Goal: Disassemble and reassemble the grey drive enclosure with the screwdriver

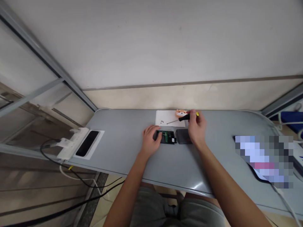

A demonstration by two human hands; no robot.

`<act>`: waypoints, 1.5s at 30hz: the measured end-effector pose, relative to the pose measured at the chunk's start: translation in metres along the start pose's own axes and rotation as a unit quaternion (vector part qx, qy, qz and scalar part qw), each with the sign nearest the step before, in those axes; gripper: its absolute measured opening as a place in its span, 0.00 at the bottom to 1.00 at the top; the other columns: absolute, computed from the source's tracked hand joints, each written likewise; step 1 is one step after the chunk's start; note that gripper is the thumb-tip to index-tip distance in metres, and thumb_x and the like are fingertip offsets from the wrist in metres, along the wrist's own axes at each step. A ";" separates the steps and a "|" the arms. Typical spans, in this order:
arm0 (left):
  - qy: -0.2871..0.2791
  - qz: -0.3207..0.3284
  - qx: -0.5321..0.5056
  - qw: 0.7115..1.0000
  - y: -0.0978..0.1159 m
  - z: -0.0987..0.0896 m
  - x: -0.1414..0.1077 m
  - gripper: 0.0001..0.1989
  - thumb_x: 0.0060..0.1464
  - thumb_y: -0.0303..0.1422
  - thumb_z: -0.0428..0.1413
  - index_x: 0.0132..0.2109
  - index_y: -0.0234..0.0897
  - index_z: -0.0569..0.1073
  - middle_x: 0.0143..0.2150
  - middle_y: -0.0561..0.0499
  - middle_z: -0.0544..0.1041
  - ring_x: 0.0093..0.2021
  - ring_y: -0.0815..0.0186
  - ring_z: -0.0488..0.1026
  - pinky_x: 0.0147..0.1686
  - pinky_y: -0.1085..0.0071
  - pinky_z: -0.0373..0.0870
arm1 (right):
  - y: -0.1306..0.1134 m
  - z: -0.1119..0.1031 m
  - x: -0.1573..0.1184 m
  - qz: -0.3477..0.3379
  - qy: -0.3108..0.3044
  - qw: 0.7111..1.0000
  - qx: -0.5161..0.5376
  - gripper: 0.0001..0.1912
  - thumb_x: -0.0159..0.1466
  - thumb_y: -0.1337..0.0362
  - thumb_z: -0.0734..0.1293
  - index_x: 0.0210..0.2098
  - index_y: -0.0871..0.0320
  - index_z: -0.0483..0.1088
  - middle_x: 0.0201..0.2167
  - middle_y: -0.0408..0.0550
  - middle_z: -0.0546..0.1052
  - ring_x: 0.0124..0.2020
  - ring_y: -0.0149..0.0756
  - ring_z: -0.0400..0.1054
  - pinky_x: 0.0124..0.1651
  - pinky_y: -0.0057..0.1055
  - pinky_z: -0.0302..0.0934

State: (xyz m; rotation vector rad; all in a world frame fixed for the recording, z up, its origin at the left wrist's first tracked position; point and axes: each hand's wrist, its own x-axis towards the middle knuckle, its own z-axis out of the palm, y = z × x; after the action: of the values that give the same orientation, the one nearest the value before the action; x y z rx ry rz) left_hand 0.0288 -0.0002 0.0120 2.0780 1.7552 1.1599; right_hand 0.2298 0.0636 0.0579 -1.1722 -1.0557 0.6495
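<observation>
In my right hand (pixel 197 127) is a screwdriver (pixel 184 118) with a black and yellow handle, its thin shaft pointing left. The tip is over a white sheet of paper (pixel 169 115), close to one small dark screw. Several more dark screws (pixel 162 121) lie in a cluster on the paper's left part. My left hand (pixel 151 138) grips the left end of a small black device with an exposed green circuit board (pixel 167 136), resting on the table. A dark flat cover (pixel 183 136) lies just right of it, partly hidden behind my right hand.
An orange and white animal-face object (pixel 181 113) sits at the paper's back right. On the grey table (pixel 118 142), a white power strip (pixel 74 143) and a black phone (pixel 88 143) on a white card stand left. A blurred-out screen (pixel 262 160) lies right.
</observation>
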 end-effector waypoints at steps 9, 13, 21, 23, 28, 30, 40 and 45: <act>0.028 -0.022 0.006 0.999 0.001 0.002 0.000 0.06 0.64 0.32 0.63 0.48 0.45 0.80 0.52 0.50 0.83 0.57 0.57 0.76 0.59 0.56 0.67 | -0.002 0.009 -0.010 0.067 -0.053 0.992 0.089 0.32 0.63 0.31 0.64 0.32 0.55 0.72 0.28 0.44 0.72 0.29 0.33 0.66 0.28 0.28 0.56; 0.034 -0.008 0.011 0.999 0.000 0.002 0.001 0.04 0.64 0.32 0.64 0.45 0.46 0.81 0.51 0.50 0.83 0.56 0.57 0.76 0.59 0.56 0.67 | -0.002 0.010 -0.010 0.064 -0.058 0.992 0.090 0.32 0.64 0.31 0.64 0.31 0.55 0.72 0.27 0.44 0.71 0.28 0.32 0.65 0.27 0.29 0.56; 0.057 0.016 0.009 0.998 -0.001 0.002 0.001 0.03 0.64 0.31 0.64 0.42 0.45 0.81 0.47 0.51 0.83 0.53 0.58 0.77 0.56 0.58 0.67 | 0.000 0.010 -0.006 0.078 -0.062 0.988 0.117 0.30 0.63 0.32 0.66 0.30 0.55 0.71 0.26 0.43 0.69 0.29 0.33 0.66 0.30 0.30 0.58; 0.060 0.018 0.008 0.998 -0.001 0.002 0.001 0.03 0.64 0.31 0.64 0.42 0.45 0.81 0.46 0.52 0.83 0.52 0.58 0.77 0.55 0.58 0.67 | 0.001 0.010 -0.005 0.068 -0.067 0.989 0.114 0.29 0.64 0.33 0.65 0.30 0.54 0.71 0.26 0.43 0.70 0.29 0.34 0.66 0.31 0.31 0.59; 0.063 0.013 0.012 0.998 -0.001 0.002 0.001 0.03 0.63 0.32 0.65 0.43 0.46 0.81 0.47 0.52 0.83 0.52 0.58 0.77 0.56 0.58 0.66 | 0.001 0.010 -0.007 0.057 -0.072 0.990 0.104 0.30 0.65 0.33 0.64 0.30 0.55 0.70 0.27 0.44 0.69 0.29 0.34 0.67 0.31 0.30 0.59; 0.058 0.010 0.012 0.998 0.000 0.001 0.001 0.02 0.64 0.32 0.65 0.43 0.46 0.81 0.47 0.51 0.83 0.52 0.58 0.77 0.56 0.58 0.67 | 0.000 0.010 -0.008 0.053 -0.071 0.991 0.101 0.30 0.65 0.33 0.64 0.30 0.55 0.71 0.28 0.44 0.70 0.30 0.33 0.67 0.30 0.29 0.58; 0.049 0.009 0.033 0.998 0.001 -0.001 0.000 0.03 0.66 0.35 0.62 0.43 0.46 0.82 0.46 0.50 0.82 0.51 0.58 0.76 0.55 0.58 0.67 | -0.002 0.010 -0.011 0.067 -0.066 0.991 0.100 0.31 0.64 0.32 0.66 0.30 0.55 0.72 0.30 0.45 0.71 0.31 0.34 0.67 0.27 0.28 0.57; 0.034 0.011 0.049 0.998 0.002 -0.003 -0.001 0.06 0.69 0.36 0.60 0.44 0.46 0.82 0.46 0.49 0.82 0.51 0.57 0.75 0.55 0.58 0.67 | -0.002 0.009 -0.010 0.064 -0.073 0.992 0.082 0.30 0.65 0.33 0.64 0.31 0.55 0.72 0.30 0.46 0.72 0.30 0.33 0.66 0.27 0.28 0.56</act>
State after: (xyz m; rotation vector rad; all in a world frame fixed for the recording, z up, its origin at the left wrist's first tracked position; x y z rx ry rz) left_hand 0.0286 -0.0024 0.0150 2.1419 1.8602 1.1856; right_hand 0.2173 0.0579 0.0569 -1.0666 -1.0351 0.9171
